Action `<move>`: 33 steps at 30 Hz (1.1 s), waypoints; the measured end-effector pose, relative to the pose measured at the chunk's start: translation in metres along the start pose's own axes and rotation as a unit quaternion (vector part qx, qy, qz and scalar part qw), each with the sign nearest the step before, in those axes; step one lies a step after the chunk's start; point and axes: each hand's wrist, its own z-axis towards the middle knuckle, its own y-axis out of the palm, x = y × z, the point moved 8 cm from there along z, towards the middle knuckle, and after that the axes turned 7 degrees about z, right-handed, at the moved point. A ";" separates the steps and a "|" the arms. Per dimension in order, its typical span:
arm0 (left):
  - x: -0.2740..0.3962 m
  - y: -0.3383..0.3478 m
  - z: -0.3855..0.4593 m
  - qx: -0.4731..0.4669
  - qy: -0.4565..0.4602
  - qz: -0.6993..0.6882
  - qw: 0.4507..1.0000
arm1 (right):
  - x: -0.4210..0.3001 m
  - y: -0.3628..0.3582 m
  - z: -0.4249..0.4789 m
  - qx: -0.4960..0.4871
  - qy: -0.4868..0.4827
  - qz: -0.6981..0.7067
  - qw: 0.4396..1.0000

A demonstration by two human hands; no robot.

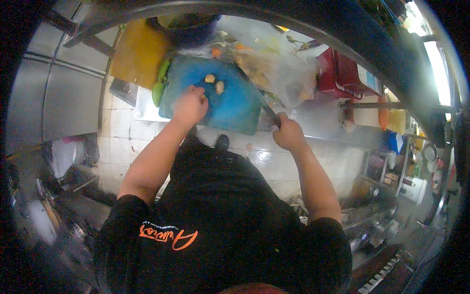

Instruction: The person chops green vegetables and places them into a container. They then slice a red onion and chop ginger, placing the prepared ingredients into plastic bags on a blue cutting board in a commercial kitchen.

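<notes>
On a blue cutting board [235, 106] lie two small pale pieces, one roundish [210, 78] and one longer [219, 88], perhaps garlic or ginger. My left hand [191, 104] is over the board's left part, fingers curled together; a small pale bit shows at the fingertips, but the blur hides whether it is gripped. My right hand [288, 131] is closed round the handle of a kitchen knife [257, 90], right of the board. The blade points up and left, its tip near the board's far right corner. Green peppers [158, 93] lie along the board's left edge.
A yellow cutting board [137, 53] is at the far left, beside a dark blue pot or basin [191, 31]. Beyond the knife lies a clear plastic bag [275, 70], with orange pieces [216, 52] near it. Red plastic containers [337, 75] stand at right. A curved dark bar crosses overhead.
</notes>
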 end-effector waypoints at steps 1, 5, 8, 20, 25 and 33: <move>0.001 -0.014 -0.001 0.033 -0.006 -0.003 0.999 | -0.006 -0.002 -0.010 0.007 -0.010 0.074 0.997; 0.043 -0.009 0.024 0.014 0.137 0.007 0.990 | -0.032 0.005 -0.037 -0.017 -0.006 0.221 0.975; 0.045 0.022 0.036 -0.087 0.132 0.049 0.986 | -0.033 0.022 -0.036 0.009 -0.032 0.201 0.979; -0.021 -0.011 0.060 0.013 0.059 0.128 0.990 | -0.042 0.034 -0.029 0.005 -0.015 0.141 0.990; 0.039 -0.009 0.032 -0.017 0.151 -0.015 0.988 | -0.050 0.049 -0.020 -0.058 0.010 0.051 0.997; 0.031 0.026 0.040 -0.036 0.050 -0.063 0.996 | -0.077 0.041 -0.008 -0.081 -0.034 0.001 0.996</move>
